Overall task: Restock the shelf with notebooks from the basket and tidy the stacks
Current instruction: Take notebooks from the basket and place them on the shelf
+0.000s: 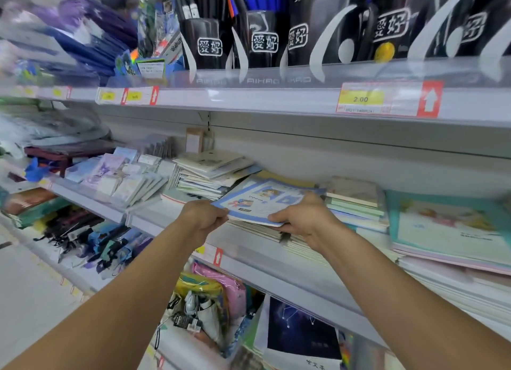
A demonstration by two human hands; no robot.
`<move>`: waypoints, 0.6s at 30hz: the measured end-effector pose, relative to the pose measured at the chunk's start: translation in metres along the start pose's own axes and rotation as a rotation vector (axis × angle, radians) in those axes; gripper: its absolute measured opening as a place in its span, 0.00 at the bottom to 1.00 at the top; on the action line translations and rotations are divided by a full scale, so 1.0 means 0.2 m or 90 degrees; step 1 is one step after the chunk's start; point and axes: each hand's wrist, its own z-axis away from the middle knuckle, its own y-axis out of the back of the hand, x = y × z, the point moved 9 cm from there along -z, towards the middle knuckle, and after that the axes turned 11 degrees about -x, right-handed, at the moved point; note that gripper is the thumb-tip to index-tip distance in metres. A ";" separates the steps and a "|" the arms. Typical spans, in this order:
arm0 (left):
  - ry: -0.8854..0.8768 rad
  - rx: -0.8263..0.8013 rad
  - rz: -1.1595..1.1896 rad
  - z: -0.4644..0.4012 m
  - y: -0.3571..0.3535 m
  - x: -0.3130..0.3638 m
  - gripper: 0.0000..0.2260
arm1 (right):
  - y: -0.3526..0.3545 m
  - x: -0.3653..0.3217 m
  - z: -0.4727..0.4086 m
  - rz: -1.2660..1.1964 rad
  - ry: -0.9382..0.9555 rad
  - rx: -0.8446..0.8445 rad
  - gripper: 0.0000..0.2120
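1. The shelf (276, 261) is running across the frame from lower left to far right, and its middle tier is carrying several piles of notebooks; the basket is not showing anywhere in the frame.

2. The stack (293, 243) is sitting at centre frame, right at the shelf's front lip, between a leaning white pile (210, 173) to its upper left and a pastel pile (356, 201) to its right. It is touching or very nearly touching both; I cannot tell which.

3. The notebook (262, 201), blue-bordered with cartoon panels, is lying flat on top of the stack. Its long axis is running roughly left to right but skewed, the far right corner pointing toward the upper right of the frame, so it is sitting crooked on the covers below.

4. The right hand (307, 223) is gripping the near right edge, thumb on the cover and fingers curling under the top few books. It looks the more deeply engaged of the two.

5. The left hand (203, 217) is pinching the near left corner, fingers curled round the edge.

6. Both hands are sitting at the near edge, with the notebook lying straight ahead, away from the person. Squaring it will probably call for a slight turn and a push toward the back of the shelf.
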 end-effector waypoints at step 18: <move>-0.158 0.079 -0.508 -0.15 -0.06 0.16 0.36 | 0.09 -0.05 -0.20 0.613 -0.045 0.047 0.18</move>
